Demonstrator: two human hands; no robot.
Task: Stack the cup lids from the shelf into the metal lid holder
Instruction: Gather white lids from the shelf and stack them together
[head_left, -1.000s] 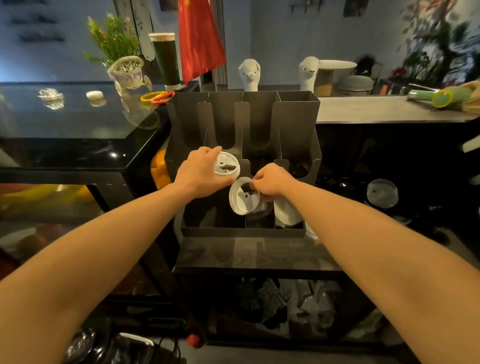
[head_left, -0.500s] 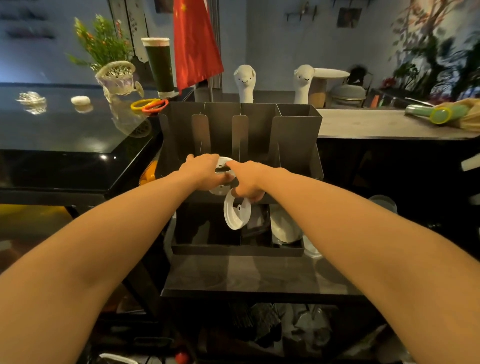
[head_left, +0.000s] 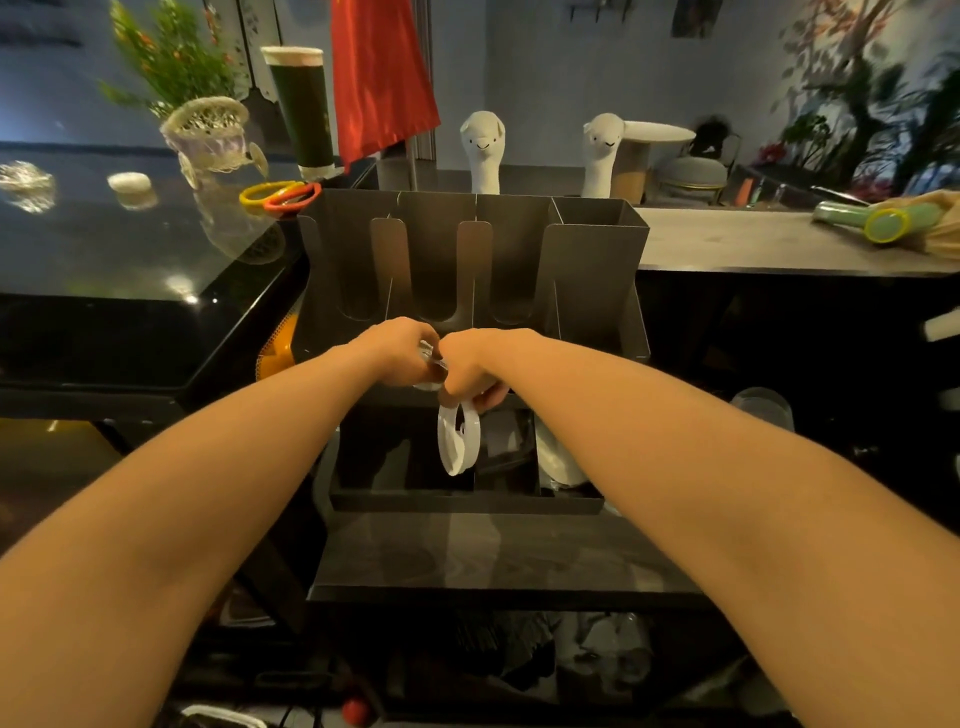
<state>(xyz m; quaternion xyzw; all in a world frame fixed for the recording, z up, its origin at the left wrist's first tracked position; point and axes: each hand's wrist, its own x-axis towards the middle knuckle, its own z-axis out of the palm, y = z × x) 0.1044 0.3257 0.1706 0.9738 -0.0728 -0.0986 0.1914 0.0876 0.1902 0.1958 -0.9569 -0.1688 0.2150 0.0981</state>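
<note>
The grey metal lid holder (head_left: 597, 270) stands in front of me on a dark shelf, with tall slotted compartments and a low front tray. Both hands meet at its middle. My left hand (head_left: 397, 353) grips a white cup lid (head_left: 427, 358) that shows only between the two hands. My right hand (head_left: 467, 371) touches that lid with its upper fingers, while its lower fingers pinch a second white lid (head_left: 457, 439), which hangs on edge over the front tray. More white lids (head_left: 558, 457) lie in the tray's right part, half hidden by my right forearm.
A glossy black counter (head_left: 130, 270) lies to the left with a flower basket (head_left: 208, 132), a tall green cup (head_left: 301, 104) and coloured rings (head_left: 280, 195). Two white alpaca figures (head_left: 483, 150) stand behind the holder. A grey counter (head_left: 753, 244) extends right. Clutter fills the lower shelf (head_left: 519, 660).
Both hands have come together in front of the holder's middle slot. The left hand's lid is now mostly covered, and the right hand's lid has turned on edge, hanging down.
</note>
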